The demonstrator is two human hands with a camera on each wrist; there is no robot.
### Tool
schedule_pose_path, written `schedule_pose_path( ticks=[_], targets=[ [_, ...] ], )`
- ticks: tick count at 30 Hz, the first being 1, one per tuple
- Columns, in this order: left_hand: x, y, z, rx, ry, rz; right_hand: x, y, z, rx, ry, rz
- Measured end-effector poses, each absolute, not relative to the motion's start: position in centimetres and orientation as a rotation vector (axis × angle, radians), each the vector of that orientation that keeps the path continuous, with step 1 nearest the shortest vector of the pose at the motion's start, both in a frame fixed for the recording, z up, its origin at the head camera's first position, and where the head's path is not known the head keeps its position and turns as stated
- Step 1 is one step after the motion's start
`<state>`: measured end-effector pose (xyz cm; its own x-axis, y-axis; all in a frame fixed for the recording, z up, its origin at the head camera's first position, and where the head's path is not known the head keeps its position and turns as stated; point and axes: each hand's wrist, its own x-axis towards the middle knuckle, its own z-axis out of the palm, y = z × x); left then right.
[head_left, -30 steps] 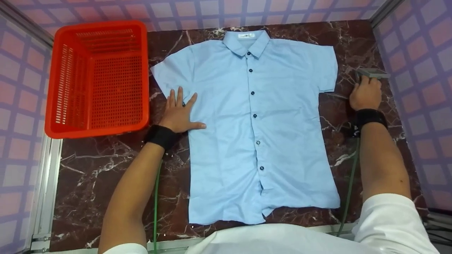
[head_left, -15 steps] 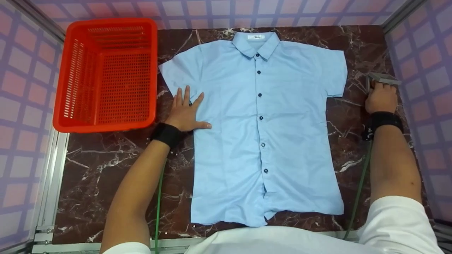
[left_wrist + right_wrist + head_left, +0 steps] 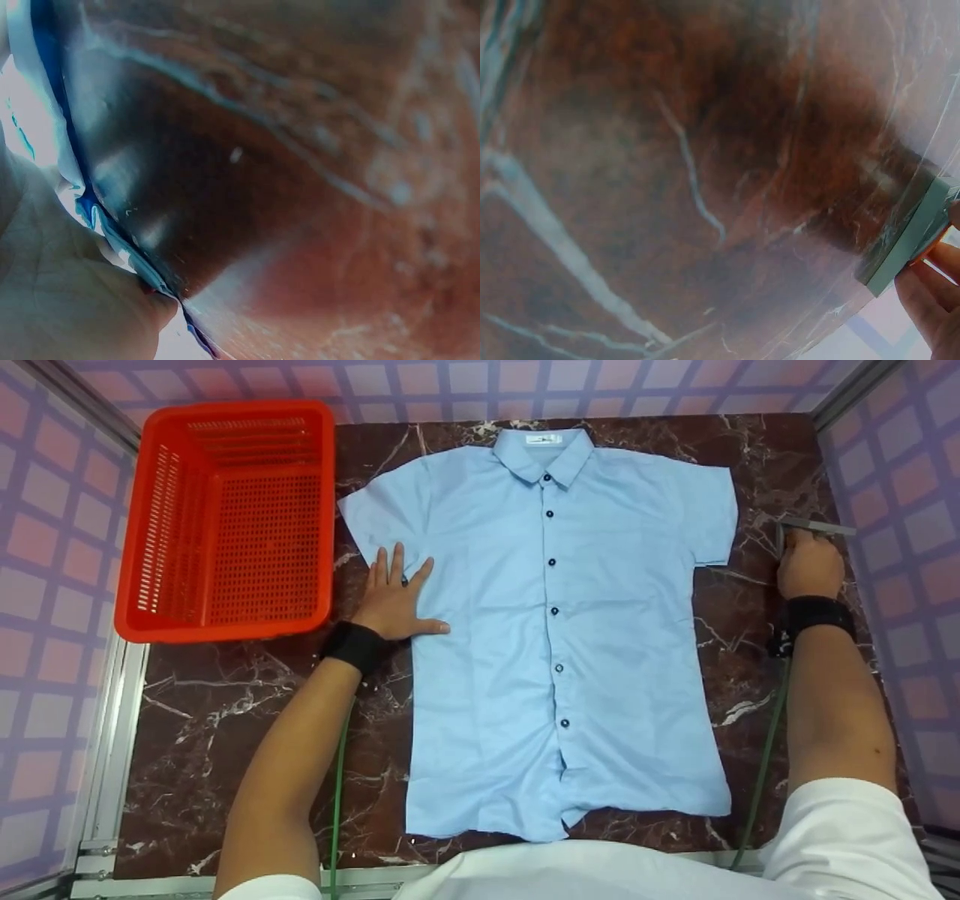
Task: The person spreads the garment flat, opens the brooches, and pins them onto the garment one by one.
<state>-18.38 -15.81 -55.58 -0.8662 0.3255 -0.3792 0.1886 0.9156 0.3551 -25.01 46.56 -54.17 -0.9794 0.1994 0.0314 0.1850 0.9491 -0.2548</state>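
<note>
A light blue short-sleeved button-up shirt [image 3: 487, 660] lies flat, front up, its collar at the far side. My left hand [image 3: 391, 604] rests with fingers spread on the shirt's left edge, just below the sleeve; the thumb points across the cloth. In the left wrist view, the palm [image 3: 67, 277] lies against the shirt's blue edge. Right of the shirt, my right hand [image 3: 811, 568] grips a grey, flat-edged object [image 3: 819, 526] of unclear kind. The right wrist view shows its grey-green edge [image 3: 907, 236] beside the fingers [image 3: 922, 304], with a thin orange line between.
A red perforated plastic basket [image 3: 324, 547] stands at the back left of the dark marbled tabletop [image 3: 225, 735]. Checked panels [image 3: 892, 562] enclose the back and sides. Green cables [image 3: 763, 772] run from both black wrist bands toward the front edge.
The head view has shifted slightly. My right hand has gone a little farther right of the shirt, and the grey object has tilted to a thinner profile. The left hand stays on the shirt.
</note>
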Motion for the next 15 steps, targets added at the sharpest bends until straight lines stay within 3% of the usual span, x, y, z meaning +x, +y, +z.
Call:
schedule_pose_path(
  ticks=[15],
  targets=[
    [-18.3, -15.7, -55.3, 0.367, 2.626, 0.431, -25.1, 45.4, -54.4, -0.396, -2.852, 0.356]
  ],
)
